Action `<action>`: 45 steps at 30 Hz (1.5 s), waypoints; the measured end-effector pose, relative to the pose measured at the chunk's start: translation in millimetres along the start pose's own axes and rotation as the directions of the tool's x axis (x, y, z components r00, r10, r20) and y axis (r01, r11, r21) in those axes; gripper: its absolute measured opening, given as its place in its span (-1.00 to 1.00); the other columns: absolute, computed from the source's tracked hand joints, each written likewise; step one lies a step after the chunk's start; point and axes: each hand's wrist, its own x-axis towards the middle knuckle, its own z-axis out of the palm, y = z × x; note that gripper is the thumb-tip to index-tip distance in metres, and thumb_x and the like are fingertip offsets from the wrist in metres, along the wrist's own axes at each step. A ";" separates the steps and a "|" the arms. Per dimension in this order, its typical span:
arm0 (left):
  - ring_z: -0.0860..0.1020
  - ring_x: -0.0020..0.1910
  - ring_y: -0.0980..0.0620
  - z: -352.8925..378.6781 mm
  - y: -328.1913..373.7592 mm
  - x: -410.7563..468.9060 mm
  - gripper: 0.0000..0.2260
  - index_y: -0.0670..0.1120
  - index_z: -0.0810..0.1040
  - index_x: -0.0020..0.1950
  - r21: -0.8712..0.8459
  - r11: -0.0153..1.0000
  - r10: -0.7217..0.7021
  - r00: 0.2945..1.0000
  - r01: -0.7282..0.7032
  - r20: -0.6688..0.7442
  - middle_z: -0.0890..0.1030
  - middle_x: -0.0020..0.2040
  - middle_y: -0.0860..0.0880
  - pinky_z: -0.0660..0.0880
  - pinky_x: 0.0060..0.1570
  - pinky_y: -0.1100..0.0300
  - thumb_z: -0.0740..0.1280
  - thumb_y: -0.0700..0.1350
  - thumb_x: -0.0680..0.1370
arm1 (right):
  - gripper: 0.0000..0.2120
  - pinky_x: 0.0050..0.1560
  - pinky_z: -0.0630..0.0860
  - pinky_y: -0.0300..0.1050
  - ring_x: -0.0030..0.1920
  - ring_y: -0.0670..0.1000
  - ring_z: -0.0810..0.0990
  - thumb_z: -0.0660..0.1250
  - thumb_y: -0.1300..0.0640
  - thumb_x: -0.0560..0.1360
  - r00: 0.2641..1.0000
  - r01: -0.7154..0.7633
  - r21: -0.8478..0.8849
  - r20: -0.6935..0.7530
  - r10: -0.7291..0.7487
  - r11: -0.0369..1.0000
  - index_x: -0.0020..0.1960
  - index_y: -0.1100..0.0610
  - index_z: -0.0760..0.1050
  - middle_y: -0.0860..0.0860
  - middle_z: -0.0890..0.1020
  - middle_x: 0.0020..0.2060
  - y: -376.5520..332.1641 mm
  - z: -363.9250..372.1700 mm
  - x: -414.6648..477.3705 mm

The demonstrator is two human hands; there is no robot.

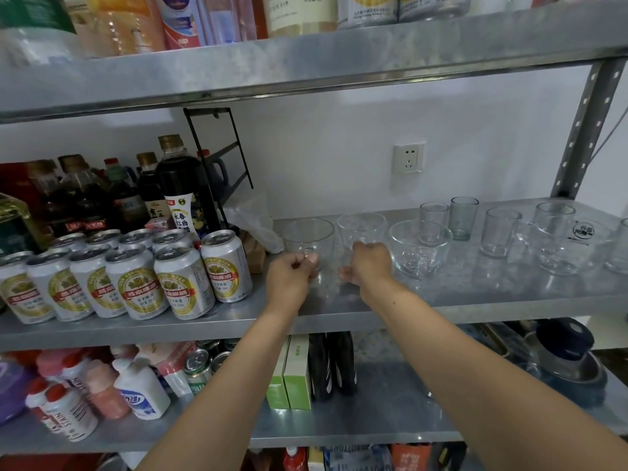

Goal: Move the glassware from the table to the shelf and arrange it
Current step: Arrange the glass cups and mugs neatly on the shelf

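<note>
A white wall with a socket (408, 158) backs a grey metal shelf (475, 300). The shelf carries rows of beer cans (183, 280) at its left end, with dark sauce bottles (176, 185) standing behind them. Clear glassware fills the rest of it. The left glass mug (309, 234) and the right glass mug (362, 226) stand upright, side by side, just right of the cans. A glass bowl (421, 249) sits beside the right glass mug, and several tumblers (499, 232) and more glasses stand farther right. Both bare arms reach in from below. The left hand (291, 274) has its fingers (306, 263) curled around the handle of the left glass mug. The right hand (369, 265) has its fingers (365, 249) bent at the near side of the right glass mug, grasping it low. Both mugs rest on the shelf.
</note>
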 end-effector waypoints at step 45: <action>0.57 -0.11 -0.17 114.7 72.3 -53.3 -0.80 -0.20 0.57 0.08 0.062 0.986 -0.167 0.925 0.155 0.342 0.60 -0.14 -0.19 0.45 -0.04 0.05 0.27 -0.17 0.51 | -0.32 0.24 0.47 -0.02 0.34 0.09 0.46 0.43 0.05 0.50 0.962 0.173 -0.092 0.229 -0.148 0.981 0.51 0.18 0.23 0.10 0.42 0.42 -30.3 -170.7 11.4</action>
